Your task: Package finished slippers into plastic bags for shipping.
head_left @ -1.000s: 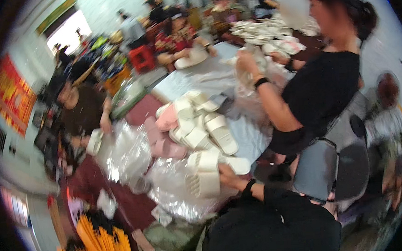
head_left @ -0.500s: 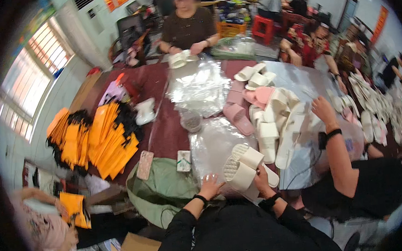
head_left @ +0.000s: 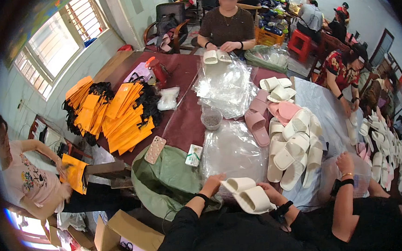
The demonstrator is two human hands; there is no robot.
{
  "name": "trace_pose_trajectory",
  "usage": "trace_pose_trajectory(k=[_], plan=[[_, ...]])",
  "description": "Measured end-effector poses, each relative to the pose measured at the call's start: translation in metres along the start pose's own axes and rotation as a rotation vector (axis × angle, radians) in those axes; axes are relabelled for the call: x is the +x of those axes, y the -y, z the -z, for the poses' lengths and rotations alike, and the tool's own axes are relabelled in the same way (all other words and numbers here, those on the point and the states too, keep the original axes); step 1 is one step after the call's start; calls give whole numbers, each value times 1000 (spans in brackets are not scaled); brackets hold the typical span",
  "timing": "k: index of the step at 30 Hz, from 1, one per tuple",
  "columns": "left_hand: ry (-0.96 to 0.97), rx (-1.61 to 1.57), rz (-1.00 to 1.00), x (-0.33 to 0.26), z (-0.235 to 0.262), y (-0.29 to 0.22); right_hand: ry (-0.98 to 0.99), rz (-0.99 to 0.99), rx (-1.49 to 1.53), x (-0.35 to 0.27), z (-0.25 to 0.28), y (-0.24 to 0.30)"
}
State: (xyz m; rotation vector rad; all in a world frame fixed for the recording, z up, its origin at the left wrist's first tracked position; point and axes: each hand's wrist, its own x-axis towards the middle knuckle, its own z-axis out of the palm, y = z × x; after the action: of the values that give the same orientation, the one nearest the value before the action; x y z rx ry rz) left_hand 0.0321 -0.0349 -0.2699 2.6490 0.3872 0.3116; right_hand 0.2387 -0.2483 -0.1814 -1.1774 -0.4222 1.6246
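A pair of cream slide slippers (head_left: 251, 197) is held side by side in front of my body, slightly tilted. My right hand (head_left: 275, 195) grips the pair from the right, with part of the fingers behind the straps. At the pair's left end, my left hand (head_left: 213, 184) has its fingers closed on the edge of a slipper. Just beyond my hands lies a stack of clear plastic bags (head_left: 233, 153). Right of that stack, several more cream slippers (head_left: 292, 151) lie heaped beside a pink pair (head_left: 256, 122).
A green sack (head_left: 154, 184) hangs at the table edge, with a phone (head_left: 155, 149) and small white box (head_left: 194, 155) nearby. Orange pouches (head_left: 128, 123) are piled left. A clear tub (head_left: 211, 119) stands mid-table. Co-workers' arms (head_left: 346, 199) are close on the right; another person stands opposite.
My left hand has lifted off the plastic bags and come to the slippers' left end. The slippers have moved nearer to my body and turned. The whole view has shifted.
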Motion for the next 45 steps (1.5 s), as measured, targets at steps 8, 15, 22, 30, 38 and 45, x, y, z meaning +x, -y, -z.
trace_pose_trajectory(k=[8,15,22,30,38,45], plan=[[-60,60,-53,25,52,-10,76,-69,42,-3,-17,-41],[-73,-44,-105,32,59,-17,-250,226,-190,0,-39,-32],[-79,213,-224,46,62,-40,-986,516,-723,10,-24,-43],[-18,4,347,32,36,-36,-869,623,-858,11,-36,-46],[-194,-497,770,8,19,-4,-442,470,-333,16,-54,-31],[-387,-1170,776,36,32,11,-326,478,-322,36,-41,-41]])
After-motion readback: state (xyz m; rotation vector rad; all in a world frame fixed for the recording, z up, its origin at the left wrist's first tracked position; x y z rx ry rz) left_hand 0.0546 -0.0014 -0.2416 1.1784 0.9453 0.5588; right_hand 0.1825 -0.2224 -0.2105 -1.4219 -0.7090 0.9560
